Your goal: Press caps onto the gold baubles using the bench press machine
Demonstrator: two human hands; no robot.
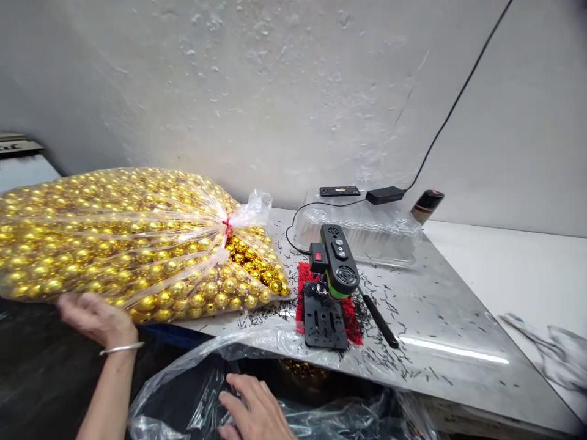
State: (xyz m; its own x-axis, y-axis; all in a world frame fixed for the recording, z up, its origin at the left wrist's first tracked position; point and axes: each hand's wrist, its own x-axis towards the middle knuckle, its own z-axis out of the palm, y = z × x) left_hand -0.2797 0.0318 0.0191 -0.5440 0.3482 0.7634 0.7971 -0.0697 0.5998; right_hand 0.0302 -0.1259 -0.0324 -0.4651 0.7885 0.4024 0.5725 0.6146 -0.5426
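Observation:
A large clear bag of shiny gold beads (151,244) lies on its side on the left of the table, tied near its right end with a pink string (227,225). My left hand (96,318), slightly blurred, is at the bag's lower front edge with its fingers stretched out and not wrapped round anything; a bangle circles the wrist. Lower down, my right hand (257,409) has its fingers apart over an open clear plastic bag (202,403) below the table edge. Whether its fingertips touch the plastic I cannot tell. More gold beads (302,369) show dimly inside this bag.
A black device with a handle (340,260) stands on a red mat (353,321) among scattered black bits. Behind are a clear plastic tray (367,235), a black power adapter (385,195) with a hanging cable, a remote-like black bar (340,191) and a dark can (427,205).

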